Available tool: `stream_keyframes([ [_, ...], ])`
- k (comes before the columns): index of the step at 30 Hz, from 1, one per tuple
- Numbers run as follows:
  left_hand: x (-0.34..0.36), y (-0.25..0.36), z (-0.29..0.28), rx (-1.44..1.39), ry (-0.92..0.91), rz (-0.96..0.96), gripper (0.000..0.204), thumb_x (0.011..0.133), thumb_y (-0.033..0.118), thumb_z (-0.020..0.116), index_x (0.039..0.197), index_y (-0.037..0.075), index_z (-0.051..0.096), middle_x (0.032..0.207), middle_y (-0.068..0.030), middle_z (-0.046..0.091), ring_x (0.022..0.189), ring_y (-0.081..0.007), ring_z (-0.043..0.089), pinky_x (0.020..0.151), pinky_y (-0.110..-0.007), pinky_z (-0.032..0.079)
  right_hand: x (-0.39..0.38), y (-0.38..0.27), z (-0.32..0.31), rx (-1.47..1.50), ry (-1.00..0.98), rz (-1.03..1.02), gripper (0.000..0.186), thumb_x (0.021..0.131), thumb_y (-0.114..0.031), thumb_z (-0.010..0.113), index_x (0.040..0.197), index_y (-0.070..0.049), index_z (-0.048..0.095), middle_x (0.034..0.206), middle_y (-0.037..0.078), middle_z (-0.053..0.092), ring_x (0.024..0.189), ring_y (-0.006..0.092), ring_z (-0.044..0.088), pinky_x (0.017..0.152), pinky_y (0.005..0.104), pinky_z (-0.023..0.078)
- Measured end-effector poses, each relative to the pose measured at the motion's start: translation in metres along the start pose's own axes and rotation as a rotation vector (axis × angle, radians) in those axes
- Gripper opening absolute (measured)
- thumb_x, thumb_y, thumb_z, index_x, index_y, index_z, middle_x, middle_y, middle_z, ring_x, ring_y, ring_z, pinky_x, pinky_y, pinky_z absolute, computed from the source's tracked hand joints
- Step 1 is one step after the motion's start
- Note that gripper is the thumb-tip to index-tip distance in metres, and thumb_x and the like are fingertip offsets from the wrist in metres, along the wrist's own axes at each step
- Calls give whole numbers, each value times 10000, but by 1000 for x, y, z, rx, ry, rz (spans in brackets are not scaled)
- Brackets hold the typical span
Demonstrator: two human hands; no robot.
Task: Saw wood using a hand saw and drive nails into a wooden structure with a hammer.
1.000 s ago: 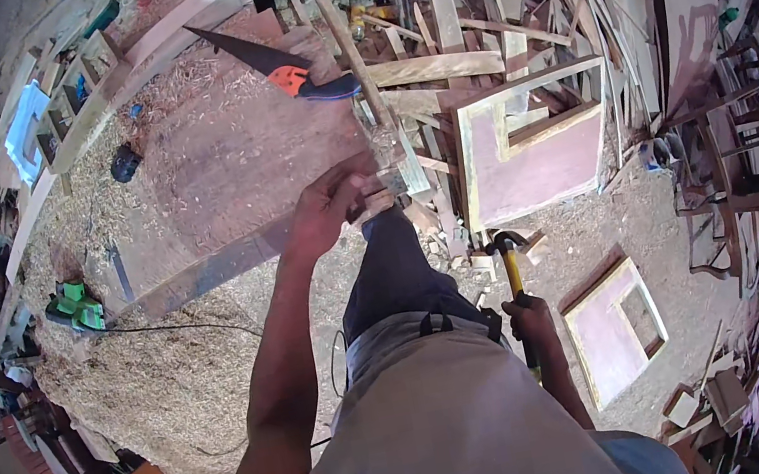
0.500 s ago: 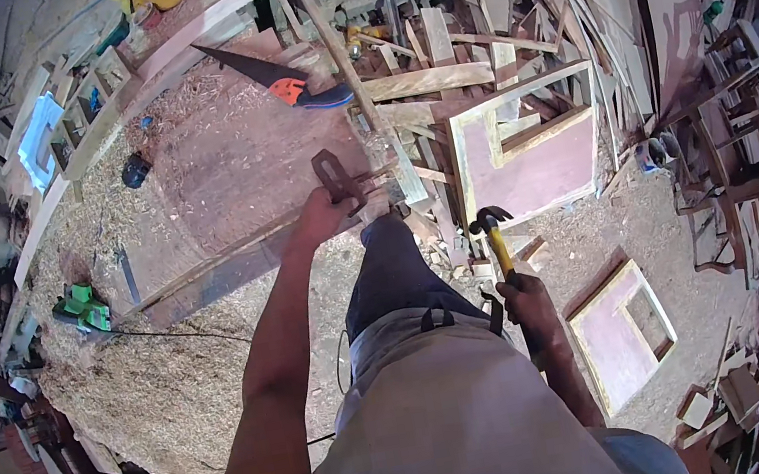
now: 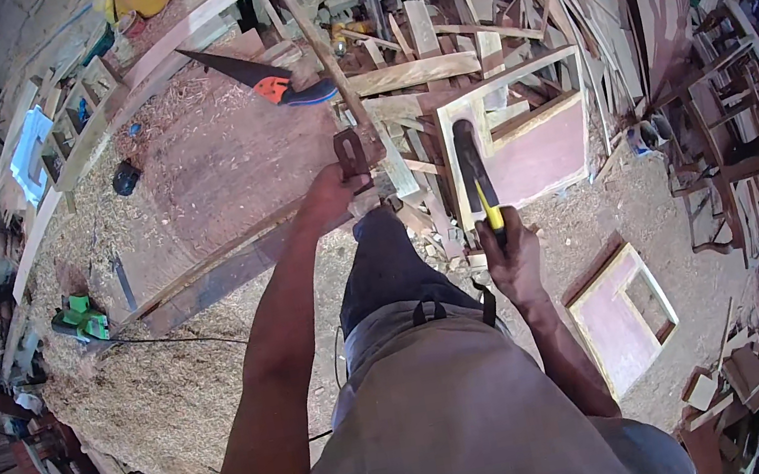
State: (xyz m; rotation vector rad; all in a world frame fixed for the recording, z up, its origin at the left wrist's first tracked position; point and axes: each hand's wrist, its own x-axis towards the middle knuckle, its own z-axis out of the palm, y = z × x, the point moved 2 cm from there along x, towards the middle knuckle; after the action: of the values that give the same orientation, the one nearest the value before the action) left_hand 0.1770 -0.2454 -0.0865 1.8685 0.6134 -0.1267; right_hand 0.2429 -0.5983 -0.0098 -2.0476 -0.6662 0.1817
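My left hand (image 3: 329,195) is closed round a dark brown wooden block (image 3: 345,149) with a long slot through it, at the right end of the low workbench (image 3: 227,178). My fingers hide its lower part. In my right hand (image 3: 513,254) is a claw hammer (image 3: 487,201) with a yellow and black handle. It is raised right of the block and apart from it, head pointing away from me, smeared by motion. A handsaw (image 3: 277,84) with an orange and blue handle lies on the bench beyond my left hand.
A pink panel in a pale wooden frame (image 3: 542,147) leans on the offcuts (image 3: 451,11) at the far right. Another framed panel (image 3: 618,322) lies right of my right forearm. A green power tool (image 3: 81,320) with a black cord sits at the left. Shavings (image 3: 144,400) cover the floor.
My right hand has lifted the hammer and swung it away from me, its head now further forward. The block in my left hand has turned more upright.
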Motion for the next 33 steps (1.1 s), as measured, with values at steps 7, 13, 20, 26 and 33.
stream_keyframes([
  [7,9,-19,1,-30,-2,112,270,1045,185,760,1217,-21,756,1081,-88,799,994,-182,698,976,-405,536,41,-39,-3,6,80,-37,213,1065,-170,742,1016,-53,570,617,122,565,508,262,557,516,420,447],
  [13,15,-32,6,34,40,118,324,1044,282,778,1219,10,768,1052,-101,793,993,-204,687,975,-415,543,79,-91,-9,90,82,-114,238,1061,-207,763,1008,-50,593,620,95,553,528,201,535,521,382,445],
  [20,6,-31,10,197,118,189,309,1027,289,781,1216,45,775,1017,-177,805,951,-296,748,915,-454,563,116,-117,9,326,236,-381,210,997,-116,763,1094,-27,600,727,122,611,597,200,592,577,366,502],
  [26,-7,-25,17,331,263,353,303,1000,315,790,1141,46,788,982,-265,771,951,-454,761,832,-520,581,125,-78,37,-492,-110,-333,318,954,-44,730,1251,-93,627,950,113,757,802,351,775,698,461,623],
  [33,1,-41,21,358,204,207,277,973,252,765,1098,7,732,993,-286,745,983,-503,729,861,-560,575,114,-58,40,-363,10,-406,373,926,-144,748,1283,-132,641,897,143,755,780,385,773,650,520,608],
])
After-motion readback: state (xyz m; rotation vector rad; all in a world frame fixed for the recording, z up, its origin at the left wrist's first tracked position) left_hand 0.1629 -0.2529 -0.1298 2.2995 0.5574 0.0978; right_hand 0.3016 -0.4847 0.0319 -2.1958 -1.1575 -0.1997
